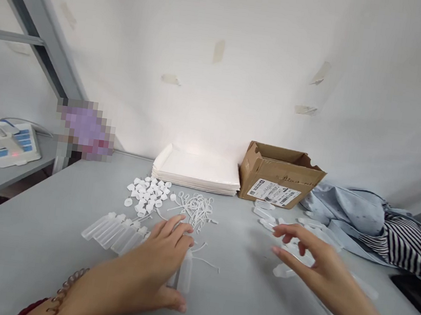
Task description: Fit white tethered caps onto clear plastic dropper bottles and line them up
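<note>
"Bottles (pixel 122 238) first: where are they?"

"Side by side on the desk (pixel 232 289), in a row left of centre, necks pointing towards the wall (pixel 242 94). The row runs under the left hand (pixel 156 261), and its last bottle (pixel 186 273) shows between the fingertips and the thumb."

"Is that hand gripping it?"

"I cannot tell whether it touches. The thumb stands well away from the fingers, which are bent and near one another. A coiled band (pixel 72 281) circles the wrist."

"And the right hand (pixel 315 259)?"

"Spread, with a gap between thumb and forefinger. It is over the loose bottles (pixel 284 270), which lie at mixed angles on the right. Again, contact is unclear."

"What sits beyond the row?"

"White caps (pixel 148 194) in a heap, and just right of them a tangle of pale cords (pixel 196 208). A few cords lie apart, near the row."

"Farther back?"

"A stack of white envelopes (pixel 198 170) near the wall, with an open carton (pixel 281 179) beside it, a printed label (pixel 273 191) on its front. Right of the carton lies blue cloth (pixel 343 211), with a striped piece (pixel 412 245) and, nearer the person, something black (pixel 415 295)."

"Far left?"

"A white device (pixel 21 145) with blue panels, on another surface."
</note>
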`<action>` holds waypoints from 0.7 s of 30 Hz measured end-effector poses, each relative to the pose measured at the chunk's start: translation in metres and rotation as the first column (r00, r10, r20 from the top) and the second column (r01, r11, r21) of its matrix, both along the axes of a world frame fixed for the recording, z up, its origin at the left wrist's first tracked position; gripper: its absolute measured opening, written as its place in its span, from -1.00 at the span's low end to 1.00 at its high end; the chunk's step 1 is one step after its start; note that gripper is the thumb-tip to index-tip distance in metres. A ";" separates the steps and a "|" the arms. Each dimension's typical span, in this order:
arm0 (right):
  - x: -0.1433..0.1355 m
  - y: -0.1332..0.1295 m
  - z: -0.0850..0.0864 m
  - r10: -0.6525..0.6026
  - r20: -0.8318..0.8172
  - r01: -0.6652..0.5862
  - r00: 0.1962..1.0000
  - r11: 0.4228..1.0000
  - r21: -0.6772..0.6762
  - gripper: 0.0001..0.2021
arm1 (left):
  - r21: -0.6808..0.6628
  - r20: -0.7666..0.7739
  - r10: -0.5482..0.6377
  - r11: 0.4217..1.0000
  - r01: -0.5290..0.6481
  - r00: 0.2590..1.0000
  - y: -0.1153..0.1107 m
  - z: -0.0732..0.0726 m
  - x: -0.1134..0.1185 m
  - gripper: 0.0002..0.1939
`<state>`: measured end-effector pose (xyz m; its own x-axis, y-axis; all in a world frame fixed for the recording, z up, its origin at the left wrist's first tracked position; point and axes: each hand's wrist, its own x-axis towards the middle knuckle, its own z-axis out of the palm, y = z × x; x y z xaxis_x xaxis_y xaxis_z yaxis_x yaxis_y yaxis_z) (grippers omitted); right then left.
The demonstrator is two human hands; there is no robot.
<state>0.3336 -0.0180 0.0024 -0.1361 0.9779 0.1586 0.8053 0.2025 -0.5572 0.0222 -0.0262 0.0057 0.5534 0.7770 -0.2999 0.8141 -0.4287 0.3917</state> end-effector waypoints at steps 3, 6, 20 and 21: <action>0.010 0.001 0.004 -0.036 0.013 0.035 0.999 0.998 0.055 -0.68 | 0.024 -0.004 -0.005 1.000 0.005 1.000 -0.002 0.000 0.002 -0.47; 0.008 0.000 0.004 -0.033 0.020 0.031 0.999 0.995 0.093 -0.69 | 0.037 -0.013 -0.021 0.999 0.021 1.000 -0.002 -0.002 0.000 -0.51; -0.007 -0.004 -0.010 0.103 0.225 -0.108 0.969 0.994 0.010 -0.83 | 0.092 -0.019 -0.021 0.995 0.023 1.000 -0.002 0.003 -0.002 -0.61; -0.008 -0.004 -0.011 0.111 0.232 -0.115 0.966 0.993 0.007 -0.83 | 0.088 -0.023 -0.018 0.996 0.020 1.000 -0.001 0.003 -0.001 -0.60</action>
<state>0.3259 -0.0217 -0.0087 -0.2808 0.9510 0.1297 0.8830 0.3089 -0.3534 0.0208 -0.0276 0.0090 0.5624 0.7901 -0.2436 0.8136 -0.4763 0.3335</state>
